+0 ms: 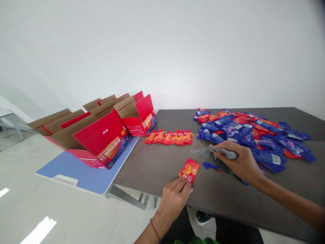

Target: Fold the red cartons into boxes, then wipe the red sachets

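Note:
My left hand point(176, 196) is at the front edge of the table, its fingers closed on the near end of a red pouch point(190, 169) with an orange print. The pouch lies flat on the tabletop. My right hand point(237, 159) grips a crumpled grey cloth point(209, 154), held just above the table to the right of that pouch. Under the cloth and hand, a blue pouch point(209, 165) shows only in part. Farther back, several red pouches point(167, 138) lie side by side in a row.
A big heap of blue and red pouches point(241, 128) covers the right of the dark table point(152, 166). On the left, open red cartons point(101, 135) with raised flaps stand, some on a blue board point(68, 169). A white wall point(177, 51) rises behind.

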`<state>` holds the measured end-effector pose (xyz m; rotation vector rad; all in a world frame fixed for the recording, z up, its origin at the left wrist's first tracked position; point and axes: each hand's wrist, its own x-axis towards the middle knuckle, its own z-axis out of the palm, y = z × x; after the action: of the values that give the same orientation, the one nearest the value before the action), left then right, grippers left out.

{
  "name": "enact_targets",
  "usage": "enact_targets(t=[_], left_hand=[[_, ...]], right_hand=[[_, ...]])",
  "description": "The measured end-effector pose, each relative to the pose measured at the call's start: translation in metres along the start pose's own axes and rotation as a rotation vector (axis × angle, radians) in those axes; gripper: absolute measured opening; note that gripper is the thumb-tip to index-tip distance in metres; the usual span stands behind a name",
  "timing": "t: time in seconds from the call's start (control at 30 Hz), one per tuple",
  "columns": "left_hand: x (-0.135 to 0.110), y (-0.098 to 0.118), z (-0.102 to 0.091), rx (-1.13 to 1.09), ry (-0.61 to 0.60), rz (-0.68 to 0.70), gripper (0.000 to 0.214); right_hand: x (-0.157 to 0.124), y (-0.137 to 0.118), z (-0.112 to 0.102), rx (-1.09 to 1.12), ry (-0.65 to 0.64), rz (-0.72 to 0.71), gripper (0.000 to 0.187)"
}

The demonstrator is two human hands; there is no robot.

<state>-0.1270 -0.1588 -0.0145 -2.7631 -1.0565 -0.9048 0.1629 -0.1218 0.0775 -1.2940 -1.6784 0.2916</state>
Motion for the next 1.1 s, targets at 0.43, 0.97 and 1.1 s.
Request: enact_targets(t=[0.43,0.97,1.1], left_hand=[[-0.026,-0.006,0.002,-0.141,0.026,-0.098,0.02],[-0.028,-0.009,0.009,-0.193,0.066,-0.11,0.024],[-0.027,-0.009,0.005,-0.183,0.025,-0.109,0.019]], right_hand=[[-0.037,-0.04,0.127,-0.49,-0.66,-0.242,0.011],[0.012,-0.013,0.097,-0.492,-0.455,-0.085,0.023],[-0.026,-0.036,0.116,-0.489,-0.702,-0.256,0.012]])
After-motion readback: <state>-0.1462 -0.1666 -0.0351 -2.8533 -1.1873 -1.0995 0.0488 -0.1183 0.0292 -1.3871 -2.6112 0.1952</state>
